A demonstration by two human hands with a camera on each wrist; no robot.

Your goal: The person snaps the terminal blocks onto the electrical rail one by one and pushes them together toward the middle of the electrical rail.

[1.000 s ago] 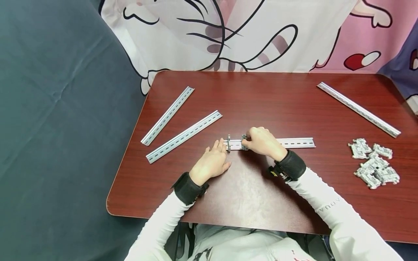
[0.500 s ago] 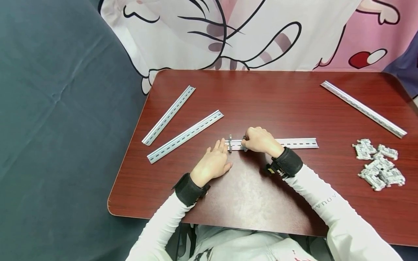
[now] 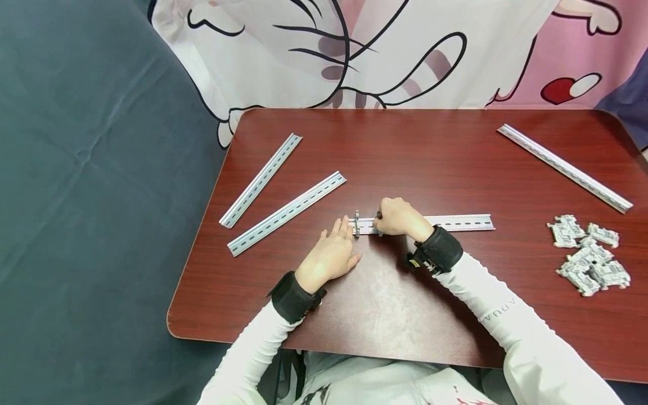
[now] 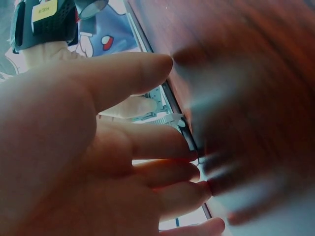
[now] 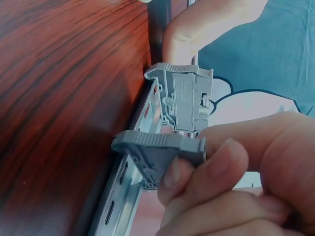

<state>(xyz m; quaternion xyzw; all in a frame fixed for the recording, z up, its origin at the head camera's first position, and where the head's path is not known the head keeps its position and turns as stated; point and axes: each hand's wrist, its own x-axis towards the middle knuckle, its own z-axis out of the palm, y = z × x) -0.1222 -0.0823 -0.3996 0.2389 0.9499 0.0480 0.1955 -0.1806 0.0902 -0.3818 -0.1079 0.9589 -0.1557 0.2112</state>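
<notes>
A slotted metal DIN rail (image 3: 466, 223) lies crosswise in front of me. My left hand (image 3: 329, 256) rests with straight fingers at its left end, covering that end. Just right of those fingers a grey plastic end bracket (image 5: 179, 96) stands upright across the rail; in the head view this bracket (image 3: 357, 224) shows edge-on. My right hand (image 3: 400, 218) pinches a second grey end bracket (image 5: 155, 142) between thumb and fingers. That bracket sits at the rail a short gap from the first, tilted in the right wrist view. From the head view, the fingers mostly hide it.
Two more slotted rails, a longer-looking near rail (image 3: 287, 214) and a far rail (image 3: 260, 180), lie slanted at the left. Another rail (image 3: 564, 167) lies at the back right. Below it is a pile of light-grey brackets (image 3: 589, 261) on the brown table (image 3: 405, 315).
My right hand has shifted slightly left and turned at the wrist, still pinching the bracket, which is now more hidden. The left hand stays in place on the rail.
</notes>
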